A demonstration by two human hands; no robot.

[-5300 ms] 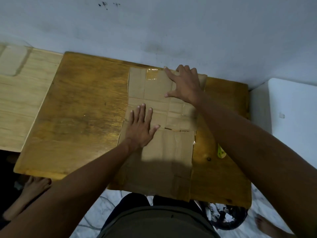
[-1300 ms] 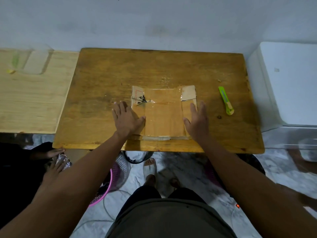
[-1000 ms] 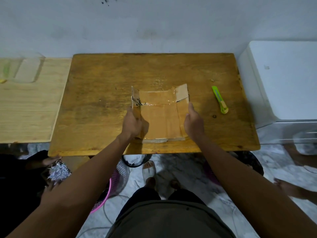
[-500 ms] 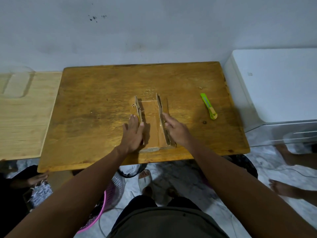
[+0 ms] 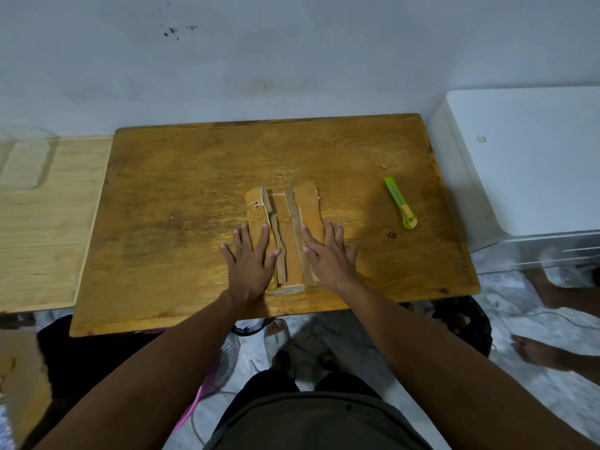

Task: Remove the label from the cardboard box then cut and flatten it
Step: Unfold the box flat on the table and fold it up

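Cardboard (image 5: 285,241) lies folded near the desk's (image 5: 168,222) front edge, both side flaps turned inward. I see my left hand (image 5: 250,258) flat on the left flap, my right hand (image 5: 328,254) flat on the right flap, fingers straight. Green cutter (image 5: 400,203) sits apart, right of it.

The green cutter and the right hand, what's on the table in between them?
Nothing. In the head view, only bare wooden table lies between the green cutter and the right hand, which presses flat on the folded cardboard.
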